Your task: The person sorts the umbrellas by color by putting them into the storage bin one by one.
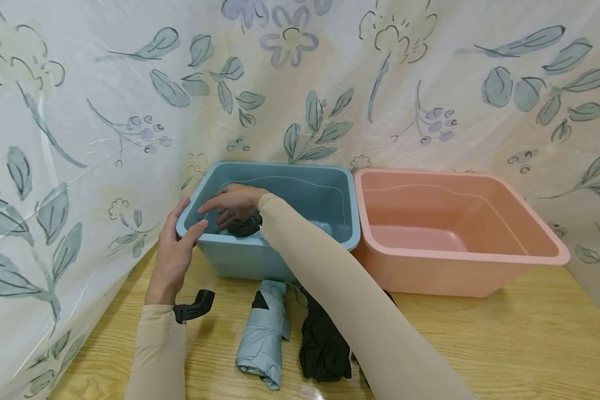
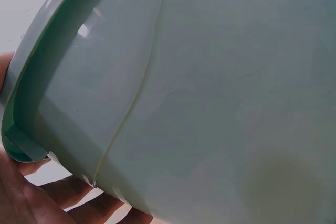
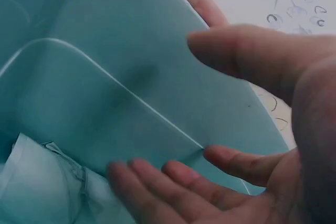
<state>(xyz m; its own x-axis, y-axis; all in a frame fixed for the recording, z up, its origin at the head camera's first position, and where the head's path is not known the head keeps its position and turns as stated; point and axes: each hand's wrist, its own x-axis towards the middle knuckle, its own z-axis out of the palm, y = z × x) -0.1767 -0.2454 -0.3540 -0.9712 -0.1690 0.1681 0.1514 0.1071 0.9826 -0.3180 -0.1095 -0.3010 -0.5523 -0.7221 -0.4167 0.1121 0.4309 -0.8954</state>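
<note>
A light-blue plastic bin [image 1: 240, 258] stands on the table. My left hand [image 1: 174, 253] grips its front left corner, the thumb over the rim and the fingers along the outside. Reaching over the front rim, my right hand [image 1: 237, 201] is inside the bin with its fingers loosely extended. Nothing lies between those fingers in the right wrist view. Beneath them, a pale folded fabric item [image 3: 44, 184] lies in the bin, only partly visible. In front of the bin are a rolled light-blue folding umbrella [image 1: 264, 339] and a black fabric bundle [image 1: 325, 344], partly hidden by my right sleeve.
A pink bin [image 1: 430, 272] stands directly to the right of the blue one. Both are on a wood-grain table [image 1: 520, 344]. A floral-patterned sheet [image 1: 290, 89] hangs behind them and down the left side.
</note>
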